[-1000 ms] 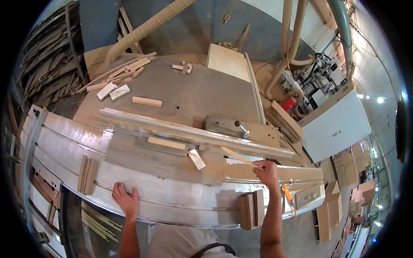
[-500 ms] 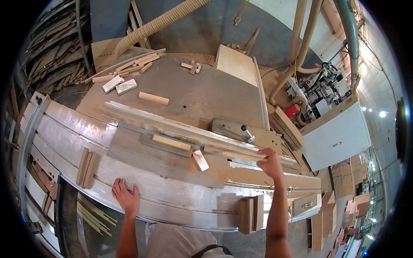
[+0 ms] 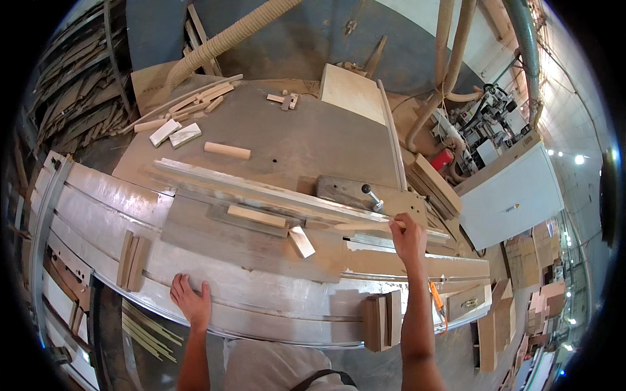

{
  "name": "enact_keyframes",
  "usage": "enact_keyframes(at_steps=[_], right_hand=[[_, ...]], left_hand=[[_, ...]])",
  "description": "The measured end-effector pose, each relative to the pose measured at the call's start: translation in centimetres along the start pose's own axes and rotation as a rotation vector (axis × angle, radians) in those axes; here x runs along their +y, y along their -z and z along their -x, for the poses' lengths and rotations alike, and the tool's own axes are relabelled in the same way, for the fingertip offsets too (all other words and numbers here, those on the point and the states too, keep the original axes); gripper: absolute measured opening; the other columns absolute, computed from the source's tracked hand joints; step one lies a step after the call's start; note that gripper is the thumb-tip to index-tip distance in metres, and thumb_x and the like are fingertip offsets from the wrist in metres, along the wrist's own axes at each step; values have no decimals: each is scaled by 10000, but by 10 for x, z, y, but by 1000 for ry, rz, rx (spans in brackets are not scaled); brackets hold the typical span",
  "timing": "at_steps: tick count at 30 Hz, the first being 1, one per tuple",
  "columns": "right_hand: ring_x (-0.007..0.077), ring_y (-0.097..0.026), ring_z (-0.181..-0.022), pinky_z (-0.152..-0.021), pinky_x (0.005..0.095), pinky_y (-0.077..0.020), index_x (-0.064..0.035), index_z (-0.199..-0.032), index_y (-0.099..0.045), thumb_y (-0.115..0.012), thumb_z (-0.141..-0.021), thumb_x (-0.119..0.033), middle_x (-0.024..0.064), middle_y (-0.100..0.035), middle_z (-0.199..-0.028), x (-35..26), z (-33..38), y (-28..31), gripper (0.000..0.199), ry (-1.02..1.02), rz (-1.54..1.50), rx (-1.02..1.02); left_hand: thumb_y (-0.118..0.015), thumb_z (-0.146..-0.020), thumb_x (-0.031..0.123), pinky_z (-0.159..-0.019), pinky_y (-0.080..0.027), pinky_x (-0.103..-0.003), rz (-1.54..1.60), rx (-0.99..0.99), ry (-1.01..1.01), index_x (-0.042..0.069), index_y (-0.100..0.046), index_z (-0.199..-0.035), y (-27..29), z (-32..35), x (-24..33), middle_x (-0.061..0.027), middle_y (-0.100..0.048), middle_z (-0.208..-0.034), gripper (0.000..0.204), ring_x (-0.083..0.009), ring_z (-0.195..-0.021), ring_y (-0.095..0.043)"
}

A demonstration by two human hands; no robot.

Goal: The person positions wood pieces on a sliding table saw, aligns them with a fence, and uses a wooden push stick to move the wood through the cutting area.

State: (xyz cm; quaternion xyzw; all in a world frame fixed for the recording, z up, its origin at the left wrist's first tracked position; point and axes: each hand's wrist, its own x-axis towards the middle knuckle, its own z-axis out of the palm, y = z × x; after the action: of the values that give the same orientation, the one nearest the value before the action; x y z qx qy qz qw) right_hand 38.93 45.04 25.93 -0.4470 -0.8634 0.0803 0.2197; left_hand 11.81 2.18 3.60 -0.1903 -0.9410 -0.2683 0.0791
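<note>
My left hand [image 3: 190, 301] rests palm down on the metal sliding table [image 3: 261, 300], its fingers apart and holding nothing. Toward the right, my right hand [image 3: 409, 238] is closed in a pinch round the right end of a thin wooden strip [image 3: 362, 227]. This strip lies beside the long straight fence [image 3: 254, 187]; my fingers cover its end. Left of it, a short pale wooden block [image 3: 301, 242] lies at an angle close to the end of a longer wooden piece [image 3: 256, 216].
Upright wood pieces stand at the front edge, one group [image 3: 381, 320] by my right forearm, another [image 3: 133, 260] at left. A black-knobbed lever [image 3: 372, 195] rises behind the fence. Offcuts [image 3: 227, 150] lie farther back. An orange-handled tool [image 3: 437, 298] sits right of my forearm.
My right hand has shifted slightly, and its fingers have closed round the strip's end. My left hand stays in place. The whole view has moved a little, showing more of the orange-handled tool.
</note>
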Motion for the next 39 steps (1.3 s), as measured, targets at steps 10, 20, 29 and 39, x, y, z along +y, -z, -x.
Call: enact_keyframes(at_steps=[10, 20, 29, 39], right_hand=[[276, -701, -672, -652, 361, -545, -31, -921, -741, -746, -866, -184, 167, -711, -765, 27, 7, -19, 163, -68, -232, 69], [229, -709, -725, -697, 345, -540, -14, -909, -748, -740, -857, -164, 151, -733, -803, 28, 22, -24, 159, -125, -281, 58], [279, -728, -806, -755, 368, -566, -45, -967, -777, -752, -799, -139, 162, -752, -904, 9, -1, -26, 194, 12, -193, -192], [358, -718, -804, -761, 403, -570, -82, -964, -786, -763, -768, -134, 166, -745, -910, -25, -45, -21, 205, 196, -119, -293]], left_hand=[[-722, -803, 275, -1133, -278, -522, -8, -5, -3, 41, -529, -1253, -1, -1, 0, -178, -504, -1362, 542, -387, -1295, -439], [-716, -807, 281, -1130, -275, -520, -14, 0, -14, 37, -528, -1250, -1, -1, 1, -181, -494, -1368, 540, -390, -1294, -435], [-722, -800, 296, -1135, -269, -531, -1, -38, 30, 32, -527, -1252, 2, -2, 3, -176, -489, -1376, 559, -377, -1314, -421], [-724, -791, 317, -1138, -264, -538, 10, -28, 35, 34, -527, -1248, 2, -4, 5, -180, -490, -1371, 572, -383, -1310, -422]])
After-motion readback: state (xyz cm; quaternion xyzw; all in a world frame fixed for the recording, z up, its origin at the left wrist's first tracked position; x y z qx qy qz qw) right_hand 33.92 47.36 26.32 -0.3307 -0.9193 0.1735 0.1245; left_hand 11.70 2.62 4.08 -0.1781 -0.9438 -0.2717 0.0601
